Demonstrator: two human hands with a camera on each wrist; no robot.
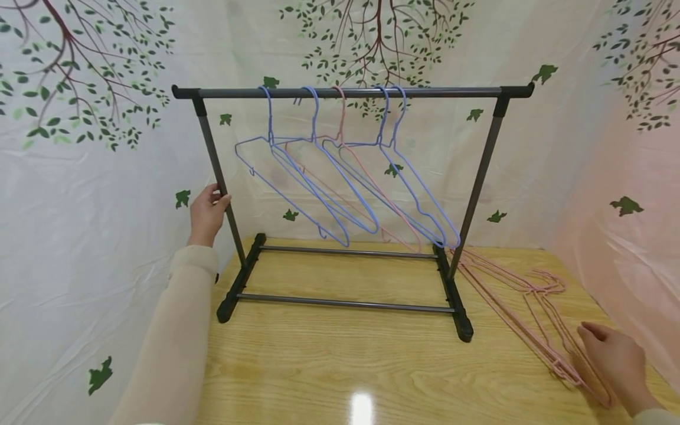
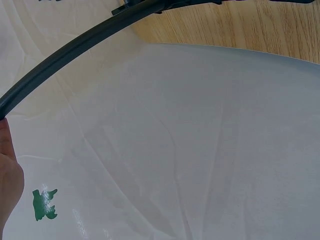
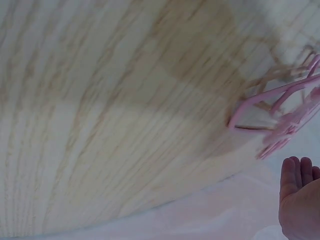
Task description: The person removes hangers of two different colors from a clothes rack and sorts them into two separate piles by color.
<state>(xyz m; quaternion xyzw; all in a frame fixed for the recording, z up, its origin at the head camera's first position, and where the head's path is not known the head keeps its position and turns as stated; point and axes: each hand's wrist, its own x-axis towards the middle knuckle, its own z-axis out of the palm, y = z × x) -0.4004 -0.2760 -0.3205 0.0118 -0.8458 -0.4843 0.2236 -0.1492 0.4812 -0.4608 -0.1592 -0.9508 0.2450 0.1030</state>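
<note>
A black metal garment rack (image 1: 435,92) stands on the table. My left hand (image 1: 206,215) grips its left post (image 1: 216,168) partway up, thumb on the near side; the left wrist view catches only part of this hand at its left edge. Several blue wire hangers (image 1: 316,118) and one pink hanger (image 1: 342,115) hang from the top bar. More pink hangers (image 3: 295,120) lie overlapping on the table, right of the rack. By their near end is my right hand (image 1: 616,363), holding nothing, its fingers loosely extended in the right wrist view.
The wooden table (image 1: 319,354) reaches under the rack's black feet (image 1: 462,324) and two lower rails (image 1: 345,304). Behind and at both sides hangs pale sheeting (image 1: 600,177) printed with branches and green leaves. The pink hangers' far ends reach the rack's right post (image 1: 480,183).
</note>
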